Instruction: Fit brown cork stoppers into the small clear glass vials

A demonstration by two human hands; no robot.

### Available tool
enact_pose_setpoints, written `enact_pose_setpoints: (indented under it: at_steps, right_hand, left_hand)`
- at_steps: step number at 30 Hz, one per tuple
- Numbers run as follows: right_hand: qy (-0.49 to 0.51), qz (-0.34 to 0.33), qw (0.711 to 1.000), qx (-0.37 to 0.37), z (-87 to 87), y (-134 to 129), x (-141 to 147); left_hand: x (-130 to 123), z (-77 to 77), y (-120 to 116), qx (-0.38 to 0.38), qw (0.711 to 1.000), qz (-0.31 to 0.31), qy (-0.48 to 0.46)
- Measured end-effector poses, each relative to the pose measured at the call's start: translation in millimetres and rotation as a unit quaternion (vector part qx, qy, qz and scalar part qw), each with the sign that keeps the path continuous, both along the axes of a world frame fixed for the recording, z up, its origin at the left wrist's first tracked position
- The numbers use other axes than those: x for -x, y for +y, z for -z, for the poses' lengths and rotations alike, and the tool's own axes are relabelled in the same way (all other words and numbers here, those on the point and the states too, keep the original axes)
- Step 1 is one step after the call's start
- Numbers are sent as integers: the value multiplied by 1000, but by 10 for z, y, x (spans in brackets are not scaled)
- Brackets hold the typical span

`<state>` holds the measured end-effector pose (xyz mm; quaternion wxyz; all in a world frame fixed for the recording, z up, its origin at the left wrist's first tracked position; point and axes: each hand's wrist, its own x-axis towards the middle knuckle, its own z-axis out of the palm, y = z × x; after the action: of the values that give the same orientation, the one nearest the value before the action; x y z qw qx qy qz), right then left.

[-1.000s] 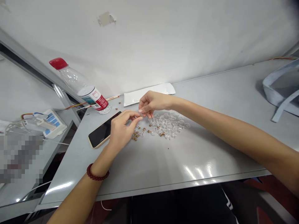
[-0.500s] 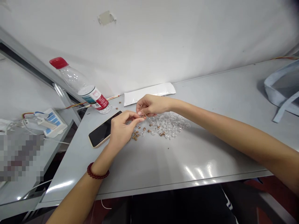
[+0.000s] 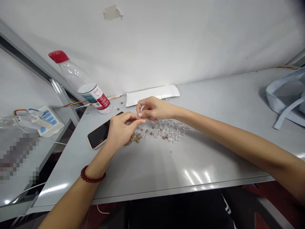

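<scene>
The cork stoppers (image 3: 136, 139) are brown, the miniature bottles (image 3: 175, 129) colourless, the bench (image 3: 154, 171) grey, the smartphone screen (image 3: 99, 133) black, the bracelet (image 3: 92, 179) dark red, the bottle cap (image 3: 58, 56) red, the label (image 3: 96, 97) red, white and teal.

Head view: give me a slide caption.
Left hand and right hand close together over a grey table, beside small clear bottles and brown corks.

A white wall (image 3: 190, 41) with a pale patch (image 3: 112, 12) stands behind the grey tabletop (image 3: 154, 168); bright reflections (image 3: 196, 176) streak its front; a metal beam (image 3: 23, 48) slants at left; reddish floor (image 3: 281, 198) shows below.
</scene>
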<state>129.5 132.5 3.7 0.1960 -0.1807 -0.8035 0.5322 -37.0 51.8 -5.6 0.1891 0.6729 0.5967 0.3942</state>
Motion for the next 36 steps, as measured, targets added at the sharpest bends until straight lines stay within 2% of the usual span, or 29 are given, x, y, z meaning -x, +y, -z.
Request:
enact_pose_setpoints:
  at_steps: [2,6,9,11,13,17,20,23,27,31,36]
  right_hand:
    - [-41,13,998,-54,53,48,8]
    - [-106,63,978,-166,129,155,-7]
    - [-137,77,974,-165,145,223,-56]
    - [-159,72,973,-149,135,260,-92]
    - [-171,69,971,-152,101,287,-123]
    - [-200,70,952,-221,-33,304,-186]
    - [-240,52,939,-240,-143,280,-223]
    - [-273,3,935,-228,-198,225,-213]
    - [-310,-48,924,-217,-169,129,-134]
    - [-309,-53,921,-230,-90,76,-76]
    - [-248,-56,939,-234,-11,101,-56]
  left_hand:
    - [40,-41,10,41,997,21,58]
    - [141,-130,-2,142,976,107,127]
    - [184,-188,-26,227,955,147,125]
    - [193,-209,-35,255,944,159,134]
    - [193,-210,-34,260,940,168,145]
    - [175,-179,-27,254,941,173,139]
    - [149,-169,-25,200,957,143,151]
    - [129,-167,-22,148,972,100,151]
    - [123,-142,-20,152,983,74,75]
    - [100,-98,-15,149,985,77,52]
    - [60,-22,2,161,982,90,37]
